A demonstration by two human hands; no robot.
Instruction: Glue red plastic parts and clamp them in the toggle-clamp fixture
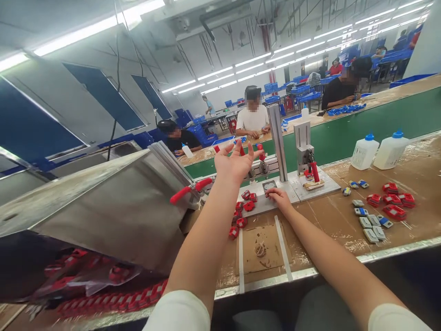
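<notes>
My left hand (236, 161) is raised in front of the metal press fixture, its fingers spread and nothing in them, close to the red-handled clamps. My right hand (279, 198) rests low at the fixture's base plate (292, 195), fingertips beside a small dark square nest (269, 186). Its fingers are bent together; whatever they may hold is too small to make out. Several red plastic parts (248, 206) lie on the plate and table below my left hand. A cardboard pad (263, 248) edged with white tape lies in front, with a small coil of string on it.
Grey and blue parts (374, 223) and red parts (394, 211) lie at the right. Two white bottles (365, 151) with blue caps stand behind them. A second fixture (303, 147) stands right of centre. A large metal box (113, 207) fills the left. People sit across the green belt (389, 117).
</notes>
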